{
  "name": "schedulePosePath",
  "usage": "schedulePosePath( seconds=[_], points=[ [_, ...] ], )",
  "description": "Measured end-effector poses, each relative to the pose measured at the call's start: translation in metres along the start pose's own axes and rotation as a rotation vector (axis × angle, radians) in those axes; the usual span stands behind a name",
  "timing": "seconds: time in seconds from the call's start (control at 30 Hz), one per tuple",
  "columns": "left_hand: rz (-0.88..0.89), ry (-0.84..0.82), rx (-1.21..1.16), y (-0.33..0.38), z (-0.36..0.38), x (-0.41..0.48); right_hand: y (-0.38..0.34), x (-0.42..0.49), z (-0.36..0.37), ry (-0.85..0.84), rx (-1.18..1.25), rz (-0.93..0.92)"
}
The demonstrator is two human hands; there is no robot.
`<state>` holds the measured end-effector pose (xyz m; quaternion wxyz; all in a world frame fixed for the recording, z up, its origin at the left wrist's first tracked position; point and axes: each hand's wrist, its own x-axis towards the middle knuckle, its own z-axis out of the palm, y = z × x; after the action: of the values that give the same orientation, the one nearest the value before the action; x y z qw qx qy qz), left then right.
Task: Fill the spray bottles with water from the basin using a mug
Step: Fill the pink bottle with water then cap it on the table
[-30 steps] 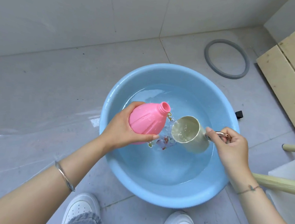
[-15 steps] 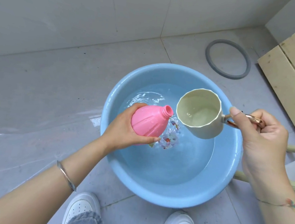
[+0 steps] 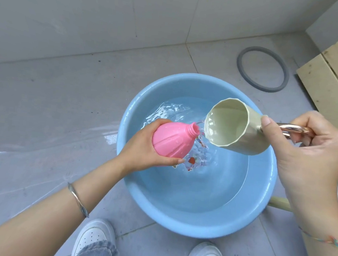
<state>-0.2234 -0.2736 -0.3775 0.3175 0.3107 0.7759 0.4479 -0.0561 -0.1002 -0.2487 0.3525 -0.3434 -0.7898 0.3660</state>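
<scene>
pink spray bottle [image 3: 171, 141], no cap on, is held over the left-middle of the blue basin [image 3: 176, 227], tilted w/ its open neck pointing up and to the right. left hand [image 3: 139, 154] has it by the fat lower body, fingers and thumb wrapped round it, thumb along the underside.

pale green mug [image 3: 237, 127] is also above the basin, over the right/far part, tipped on its side so the mouth faces the bottle. the lip is just beside the bottle neck, and it looks like a thin trickle runs between them, tho it's too small to be sure. right hand [image 3: 307, 159] grips the shiny coppery handle [image 3: 293, 128], fingers curled thru it and thumb pressed on the mug wall next to it.

water [image 3: 200, 187] sits in the basin, rippled under the bottle, w/ some colourful print [image 3: 192, 160] on the bottom showing thru.

around the basin:
- it sits on grey tile floor, w/ a wet shiny patch [image 3: 110, 138] just left of it
- grey rubber ring [image 3: 262, 69] lies on the floor beyond it to the right
- light wood planks [image 3: 333, 80] are further right of that
- two white shoes [image 3: 95, 235] and jeans cuffs are on the near side
- metal bangle [image 3: 77, 199] on the left wrist, coloured string [image 3: 325, 239] on the right
</scene>
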Motion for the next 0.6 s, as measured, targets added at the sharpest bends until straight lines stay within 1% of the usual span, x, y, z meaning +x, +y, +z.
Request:
schedulePosePath(
  seconds=[0.6],
  points=[
    [0.003, 0.0, 0.017, -0.001, 0.0, 0.001, -0.012, 0.004, 0.004, -0.003, -0.162, -0.256]
  ],
)
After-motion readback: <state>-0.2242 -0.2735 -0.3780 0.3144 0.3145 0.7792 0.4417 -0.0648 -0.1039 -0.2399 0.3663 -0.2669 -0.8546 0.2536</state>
